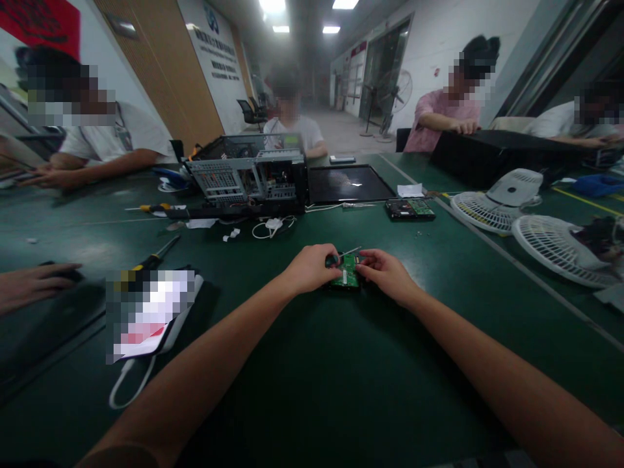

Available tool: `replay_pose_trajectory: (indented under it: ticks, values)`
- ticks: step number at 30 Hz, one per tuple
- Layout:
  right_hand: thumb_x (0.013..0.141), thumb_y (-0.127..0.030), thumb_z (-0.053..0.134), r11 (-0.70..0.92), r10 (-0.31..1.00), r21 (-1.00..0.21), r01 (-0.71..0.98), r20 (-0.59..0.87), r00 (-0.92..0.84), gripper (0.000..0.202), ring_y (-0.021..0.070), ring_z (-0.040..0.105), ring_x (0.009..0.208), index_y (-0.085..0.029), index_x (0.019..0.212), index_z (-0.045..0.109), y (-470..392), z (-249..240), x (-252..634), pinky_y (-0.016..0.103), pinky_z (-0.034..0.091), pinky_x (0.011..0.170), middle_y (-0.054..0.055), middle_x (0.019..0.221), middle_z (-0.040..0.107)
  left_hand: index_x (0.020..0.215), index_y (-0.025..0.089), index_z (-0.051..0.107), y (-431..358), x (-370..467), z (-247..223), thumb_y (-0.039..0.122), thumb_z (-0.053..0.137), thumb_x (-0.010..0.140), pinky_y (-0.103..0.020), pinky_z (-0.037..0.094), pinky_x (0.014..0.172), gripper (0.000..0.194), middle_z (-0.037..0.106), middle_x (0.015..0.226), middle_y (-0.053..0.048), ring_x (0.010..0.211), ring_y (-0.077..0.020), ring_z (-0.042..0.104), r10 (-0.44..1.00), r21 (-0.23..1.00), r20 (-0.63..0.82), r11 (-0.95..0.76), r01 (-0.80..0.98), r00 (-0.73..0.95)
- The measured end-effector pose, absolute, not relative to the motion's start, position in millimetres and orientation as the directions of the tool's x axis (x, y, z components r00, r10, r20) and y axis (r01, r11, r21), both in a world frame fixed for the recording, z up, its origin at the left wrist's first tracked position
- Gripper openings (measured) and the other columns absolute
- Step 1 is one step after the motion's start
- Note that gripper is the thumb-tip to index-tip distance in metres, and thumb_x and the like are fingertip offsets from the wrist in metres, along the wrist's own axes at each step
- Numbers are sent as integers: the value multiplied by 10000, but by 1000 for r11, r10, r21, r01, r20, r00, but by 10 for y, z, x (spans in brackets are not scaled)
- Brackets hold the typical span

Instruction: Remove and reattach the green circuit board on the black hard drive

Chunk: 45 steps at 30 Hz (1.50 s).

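A small green circuit board with a white label lies at the middle of the dark green table. From its left side, my left hand curls over the edge, fingers closed on the board. My right hand is at the board's right edge, thumb and fingers pinched together; anything between them is too small to make out. A thin metal shaft slants over the top of the board between the hands; which hand holds it, if either, is unclear.
Ahead are an opened computer case, a black panel and another drive with a board. White fan grilles lie right; a phone and screwdriver left. Another person's hand is far left.
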State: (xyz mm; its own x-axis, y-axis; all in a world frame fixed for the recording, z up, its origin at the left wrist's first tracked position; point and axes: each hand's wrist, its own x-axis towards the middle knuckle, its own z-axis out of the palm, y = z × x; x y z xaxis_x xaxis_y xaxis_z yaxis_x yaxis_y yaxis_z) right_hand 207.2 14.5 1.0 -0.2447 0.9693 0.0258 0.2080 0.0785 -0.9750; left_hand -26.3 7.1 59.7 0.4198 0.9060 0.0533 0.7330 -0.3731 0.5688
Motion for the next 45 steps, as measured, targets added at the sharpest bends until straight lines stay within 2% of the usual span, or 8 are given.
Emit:
replay_pose_trajectory:
  ticks: [11, 16, 21, 28, 32, 35, 40, 45]
  values:
    - [808, -320, 791, 86, 972, -960, 268, 21, -236, 495, 160, 629, 745, -186, 1252, 617, 121, 30, 2052, 311, 530, 642, 36, 906, 671, 1013, 211, 681, 102, -268, 547, 508, 741, 833, -341, 458, 749, 352, 685, 1035, -91, 956, -273, 636, 924, 410, 31, -359, 838, 380]
    - [868, -370, 718, 162, 978, -942, 294, 115, -172, 450, 174, 617, 740, -217, 1276, 607, 93, 101, 2061, 337, 536, 660, 41, 930, 655, 1090, 168, 664, 83, -256, 596, 309, 605, 904, -361, 485, 851, 241, 658, 1052, -106, 983, -256, 629, 927, 486, 116, -366, 794, 356]
    - [950, -314, 606, 498, 866, -700, 512, 433, -250, 519, 232, 638, 885, -294, 1463, 530, -30, 265, 2057, 419, 532, 867, 66, 1028, 687, 1254, 150, 628, 19, -202, 638, 206, 571, 904, -371, 480, 977, 359, 634, 1127, -119, 1084, -256, 608, 899, 518, 223, -436, 736, 376]
    - [976, -188, 496, 712, 688, -363, 601, 532, -494, 553, 232, 666, 954, -264, 1523, 463, -140, 294, 2000, 381, 554, 834, 101, 1169, 691, 1252, 202, 603, -129, 10, 537, 233, 678, 890, -394, 534, 932, 371, 676, 1108, -73, 1016, -229, 646, 840, 662, 418, -542, 517, 346]
    - [960, -189, 533, 686, 639, -168, 708, 603, -477, 435, 230, 665, 924, -187, 1393, 567, -121, 276, 2052, 338, 532, 782, 108, 1095, 713, 1419, 211, 493, -200, 79, 518, 345, 728, 897, -392, 566, 890, 588, 684, 1085, -69, 963, -215, 672, 836, 721, 448, -548, 425, 318]
    - [947, -225, 568, 626, 650, -87, 775, 608, -457, 383, 226, 656, 882, -183, 1325, 611, -82, 296, 2137, 317, 504, 747, 102, 1054, 709, 1383, 218, 511, -271, 122, 522, 406, 668, 947, -377, 577, 860, 500, 684, 1141, -78, 979, -211, 674, 802, 708, 480, -594, 382, 356]
    - [978, -385, 582, 443, 697, -122, 888, 671, -255, 357, 201, 615, 779, -214, 1281, 664, 116, 327, 2392, 310, 478, 689, 81, 1014, 667, 1283, 186, 557, -333, 183, 357, 306, 561, 993, -448, 532, 988, 314, 655, 1214, -111, 1113, -252, 630, 719, 519, 609, -681, 517, 335]
    - [911, -328, 617, 301, 637, -172, 938, 768, -63, 238, 276, 598, 1045, -155, 1016, 742, 406, 359, 2869, 373, 513, 906, 154, 1134, 596, 1242, 165, 589, -349, 255, 220, 292, 544, 991, -468, 514, 1004, 285, 663, 1220, -131, 1146, -280, 616, 609, 306, 668, -749, 588, 428]
